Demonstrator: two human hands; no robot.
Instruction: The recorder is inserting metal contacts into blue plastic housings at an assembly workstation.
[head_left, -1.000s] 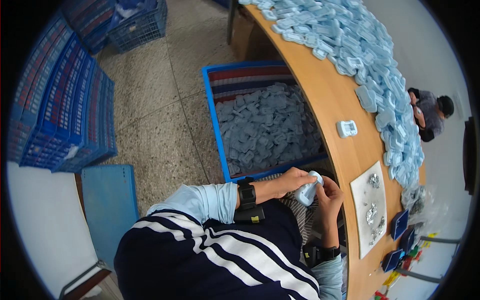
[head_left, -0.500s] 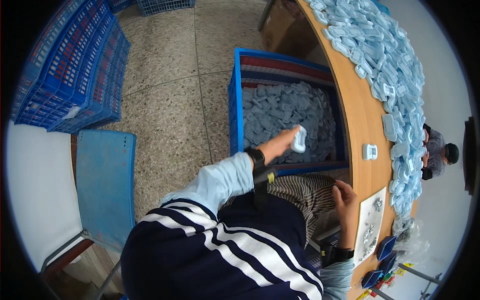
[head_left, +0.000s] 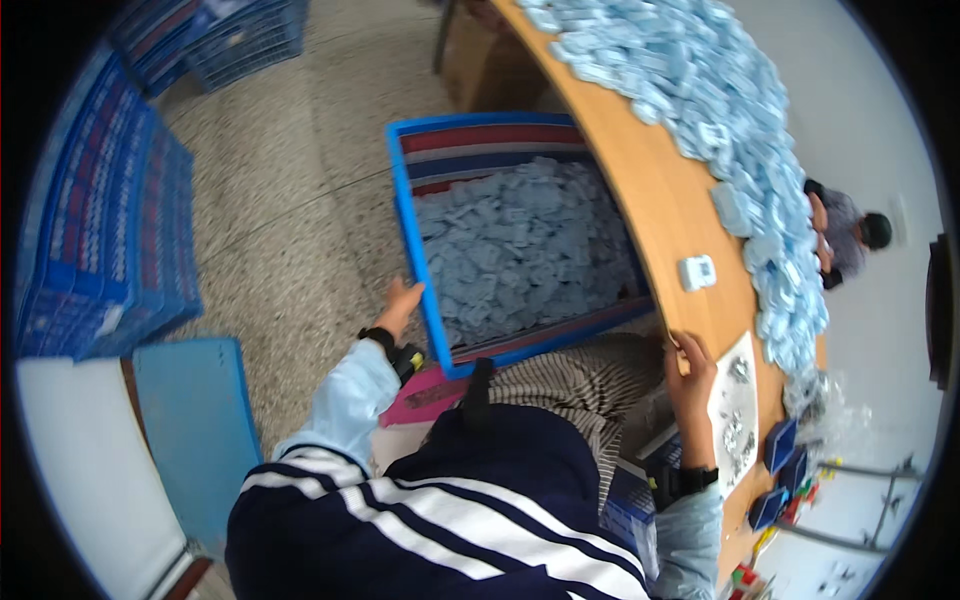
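Head view: left hand is at the left rim of the blue crate holding pale-blue parts, beside the table. Right hand curls at the table edge; can't tell if either grip is closed.

Jointed, speckled floor extends left of the left hand; blue panel farther left. Wood-toned table beside the right hand; pale wall beyond.

From a head-worn mount, we look down through one wide fisheye lens. Close below us is the striped top; the tabletop bends along our right.
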